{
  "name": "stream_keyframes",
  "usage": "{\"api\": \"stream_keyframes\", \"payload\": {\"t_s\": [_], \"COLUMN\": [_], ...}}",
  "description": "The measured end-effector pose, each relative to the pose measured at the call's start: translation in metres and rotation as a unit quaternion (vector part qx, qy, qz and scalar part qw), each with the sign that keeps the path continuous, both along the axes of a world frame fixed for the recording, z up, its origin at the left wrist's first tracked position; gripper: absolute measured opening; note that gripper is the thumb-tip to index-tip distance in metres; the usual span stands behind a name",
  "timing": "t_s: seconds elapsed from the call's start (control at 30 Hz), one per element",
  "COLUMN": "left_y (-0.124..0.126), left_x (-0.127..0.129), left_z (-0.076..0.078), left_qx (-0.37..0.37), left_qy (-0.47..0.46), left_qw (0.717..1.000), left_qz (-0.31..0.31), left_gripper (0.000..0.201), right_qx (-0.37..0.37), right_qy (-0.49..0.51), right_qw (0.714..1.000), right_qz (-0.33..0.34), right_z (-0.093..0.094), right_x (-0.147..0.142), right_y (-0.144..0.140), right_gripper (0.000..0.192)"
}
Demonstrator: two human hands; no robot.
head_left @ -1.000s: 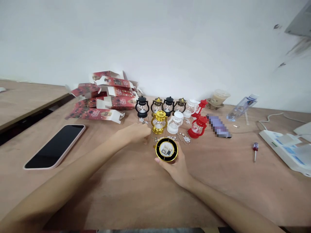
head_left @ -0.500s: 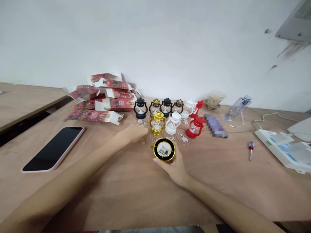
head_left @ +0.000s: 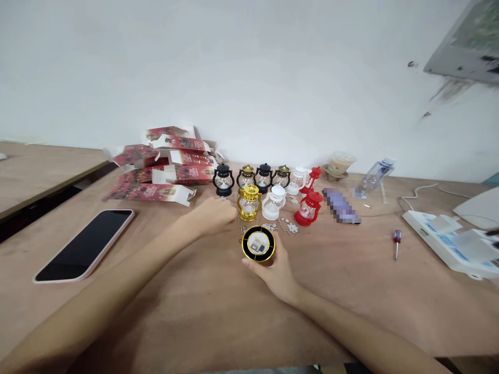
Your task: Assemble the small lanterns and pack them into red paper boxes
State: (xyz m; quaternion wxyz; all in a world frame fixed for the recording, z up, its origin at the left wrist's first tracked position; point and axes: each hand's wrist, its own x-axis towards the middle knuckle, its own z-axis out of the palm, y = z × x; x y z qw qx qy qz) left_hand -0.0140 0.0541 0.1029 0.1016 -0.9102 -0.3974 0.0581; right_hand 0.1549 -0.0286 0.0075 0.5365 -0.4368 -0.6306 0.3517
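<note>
View swung slightly right; right hand holds lantern base-up; left hand curled palm-down, grip unclear.

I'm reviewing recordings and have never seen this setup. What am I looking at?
There is no machine: these are a person's bare hands, each picture coming from a camera worn on the head. The right hand holds a round black-and-gold object, its flat face toward the camera. The left hand is near the gold lantern; whether it grips anything is hidden. On the table are other small lanterns, red boxes, a pink-edged phone, a screwdriver and a white power strip.
</note>
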Motion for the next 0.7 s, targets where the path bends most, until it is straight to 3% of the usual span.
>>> {"api": "stream_keyframes", "payload": {"t_s": [0.13, 0.2, 0.4, 0.57, 0.7], "left_y": [-0.018, -0.031, -0.059, -0.055, -0.052], "left_x": [-0.001, 0.001, 0.006, 0.008, 0.010], "left_z": [0.029, 0.039, 0.044, 0.041, 0.039], "left_qx": [0.157, 0.186, 0.051, 0.017, 0.033], "left_qy": [-0.064, -0.103, -0.130, -0.117, -0.136], "left_qw": [0.984, 0.973, 0.964, 0.971, 0.970], "left_qz": [-0.045, -0.089, -0.227, -0.208, -0.200], "left_gripper": [0.025, 0.027, 0.019, 0.017, 0.020], "right_qx": [0.002, 0.000, -0.004, -0.011, -0.005], "right_qy": [0.008, 0.013, 0.024, 0.023, 0.027], "right_qw": [1.000, 1.000, 1.000, 1.000, 0.999], "right_qz": [0.001, 0.007, 0.015, 0.017, 0.030], "right_z": [0.002, 0.002, 0.002, 0.004, 0.004], "right_x": [-0.001, -0.001, -0.001, -0.001, -0.001], "right_y": [0.000, 0.000, 0.000, 0.000, 0.000], "right_gripper": [0.048, 0.047, 0.046, 0.046, 0.046]}}
